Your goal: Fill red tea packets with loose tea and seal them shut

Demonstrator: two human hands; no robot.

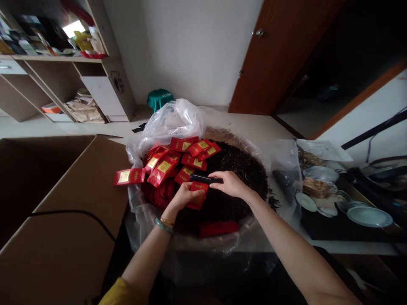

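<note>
Left hand [184, 195] pinches a red packet [199, 189] steady over the tea [237, 167] — right hand [230, 183] grips a black tool [203, 178] across its top.

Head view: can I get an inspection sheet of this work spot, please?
Surface: plastic-lined basket heaped with dark loose leaves.
Job's things: red packet in left hand; black bar in right hand; pile of red packets on the leaves.
Clutter: cardboard box at left; dishes at right.
Hands: both shut on what they hold.
Cables: black cable across the box.
Surroundings: shelf, brown door, green stool.
</note>
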